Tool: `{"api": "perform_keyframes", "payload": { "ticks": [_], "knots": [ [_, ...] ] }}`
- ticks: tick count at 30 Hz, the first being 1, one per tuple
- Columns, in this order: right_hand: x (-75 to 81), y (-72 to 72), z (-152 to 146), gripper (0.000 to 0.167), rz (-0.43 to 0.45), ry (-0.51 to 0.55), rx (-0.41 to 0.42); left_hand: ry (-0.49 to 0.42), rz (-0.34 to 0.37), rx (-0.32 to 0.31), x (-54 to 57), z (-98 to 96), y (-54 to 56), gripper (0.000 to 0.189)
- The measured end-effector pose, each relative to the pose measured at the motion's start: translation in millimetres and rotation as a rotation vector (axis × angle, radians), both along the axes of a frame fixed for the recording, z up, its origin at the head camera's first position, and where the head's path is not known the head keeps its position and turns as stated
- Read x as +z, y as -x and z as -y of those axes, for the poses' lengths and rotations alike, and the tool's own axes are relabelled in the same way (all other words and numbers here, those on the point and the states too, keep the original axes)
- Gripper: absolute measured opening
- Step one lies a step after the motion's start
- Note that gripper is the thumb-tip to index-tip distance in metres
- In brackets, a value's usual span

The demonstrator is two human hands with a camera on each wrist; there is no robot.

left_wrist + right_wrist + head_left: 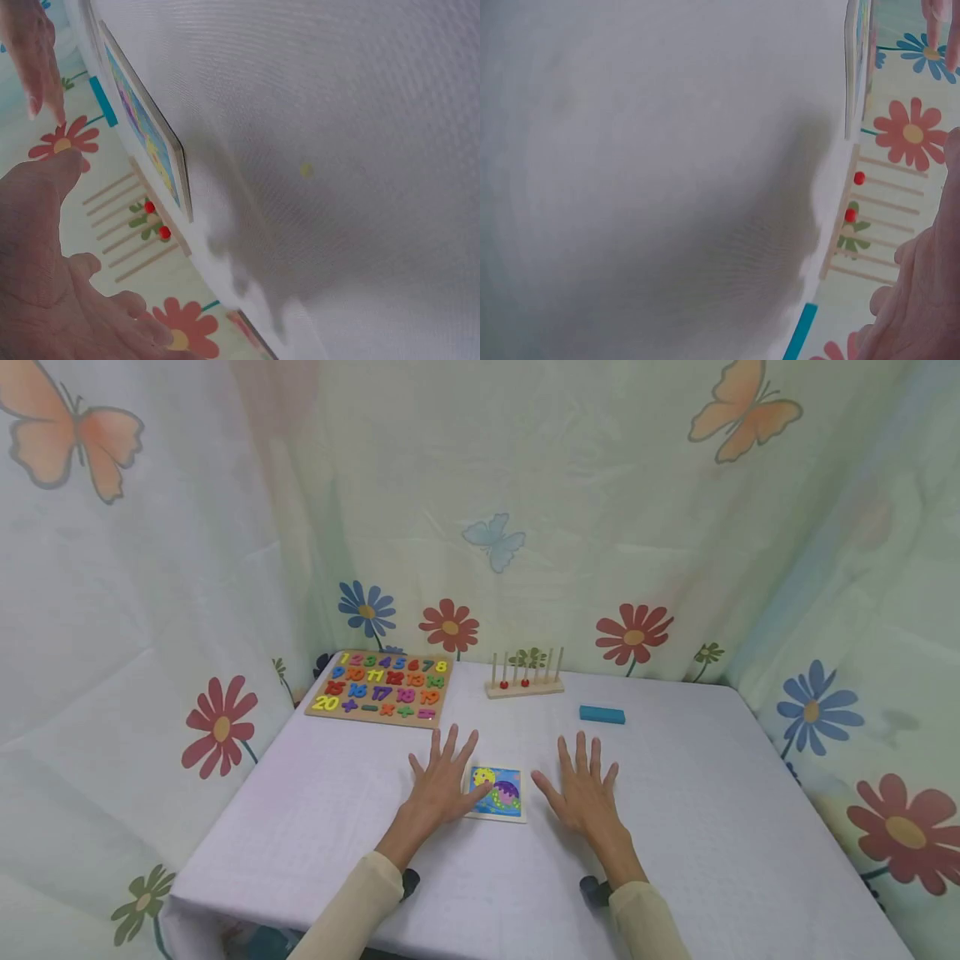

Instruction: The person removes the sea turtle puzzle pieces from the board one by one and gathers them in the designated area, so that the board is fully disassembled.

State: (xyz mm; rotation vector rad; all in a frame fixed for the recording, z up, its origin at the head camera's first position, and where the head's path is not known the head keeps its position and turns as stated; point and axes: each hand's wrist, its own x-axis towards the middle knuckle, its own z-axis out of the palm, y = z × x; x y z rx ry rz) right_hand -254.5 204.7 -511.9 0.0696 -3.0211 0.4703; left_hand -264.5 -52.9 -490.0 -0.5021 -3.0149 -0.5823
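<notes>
A small square picture puzzle (504, 806) in a pale wooden frame lies on the white-covered table, with a yellow and purple figure on blue. My left hand (438, 789) hovers just left of it, fingers spread, the thumb overlapping the picture's edge in the head view. To its right, my right hand (585, 793) is held over the cloth with spread fingers. Both hands hold nothing. The left wrist view shows the puzzle (150, 127) flat on the cloth and the left hand (67, 277) raised above the surface. In the right wrist view the right hand (922, 285) is also off the table.
A wooden number board (378, 689) with coloured numerals lies at the back left. Behind the puzzle stands a wooden peg rack (525, 690) with two red beads. A teal block (602, 715) rests at the back right. Flowered curtains (570, 510) enclose the table (750, 827).
</notes>
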Motion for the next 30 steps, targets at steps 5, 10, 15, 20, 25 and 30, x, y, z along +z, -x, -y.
{"api": "perform_keyframes", "payload": {
  "ticks": [5,10,15,20,25,30],
  "knots": [
    [1.7,0.1,0.3,0.096,0.003,0.007,0.001,-0.001,0.004,-0.003,-0.2,-0.6,0.7,0.093],
    [1.9,0.5,2.1,0.097,0.017,0.018,0.014,-0.008,0.027,-0.007,-2.0,1.0,0.7,0.095],
    [1.4,-0.7,1.7,0.098,0.017,0.008,0.011,-0.005,0.058,-0.015,-4.1,2.2,0.6,0.098],
    [1.8,-1.5,2.0,0.099,-0.003,0.020,0.020,-0.024,0.108,-0.019,-5.6,3.5,-0.7,0.107],
    [2.9,-2.2,0.9,0.104,0.017,0.063,0.043,-0.057,0.192,-0.040,-8.8,4.2,-3.2,0.118],
    [4.6,-2.3,1.0,0.110,0.045,0.175,0.069,-0.080,0.235,-0.061,-15.3,0.9,-5.4,0.118]
  ]
}}
